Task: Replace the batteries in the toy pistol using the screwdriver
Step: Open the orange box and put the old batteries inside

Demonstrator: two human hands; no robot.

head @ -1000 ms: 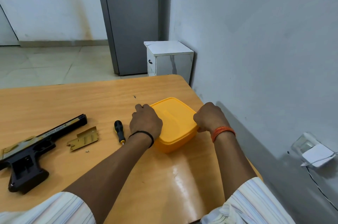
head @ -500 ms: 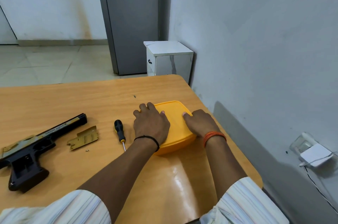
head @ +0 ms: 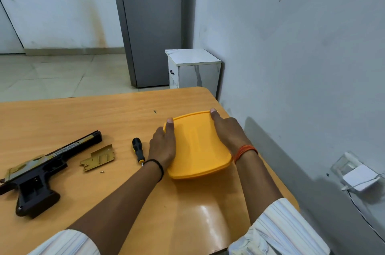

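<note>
1. A person is sitting at a wooden table [head: 62,117], both hands holding a yellow lidded box [head: 198,146] near the table's right edge.
2. The left hand [head: 163,146] is lying along the box's left side, its thumb stretched up the lid's edge; the other fingers are hidden.
3. The right hand [head: 228,129] is clasping the right side, one finger reaching the far corner.
4. A black-handled screwdriver [head: 138,150] is lying just left of the left hand.
5. A gold cover plate [head: 98,158] and tiny screw [head: 101,171] are lying farther left.
6. The black toy pistol [head: 39,173] is lying at the table's left edge, well apart from the hands.
</note>
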